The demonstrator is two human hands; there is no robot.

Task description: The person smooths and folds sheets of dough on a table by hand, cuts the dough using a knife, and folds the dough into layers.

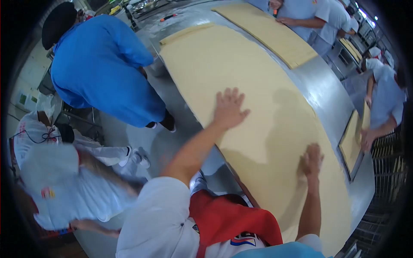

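A large, pale yellow sheet of dough (202,64) covers much of the long metal table in front of me, with a folded edge at its far left end. My left hand (229,108) lies palm down on the middle of the sheet, its fingers spread and the thumb out to the right. Nearer the sheet's right side, my right hand (312,160) is over the dough with its fingers stretched forward and slightly bent; whether the whole palm touches cannot be made out. Neither hand holds anything.
Another dough strip (271,34) lies across the metal table (316,92). At right, a co-worker handles dough pieces on a tray (352,148). A person in blue (101,69) bends at the left; a blurred person in white (86,189) is close behind. An orange-handled tool (168,17) lies far back.
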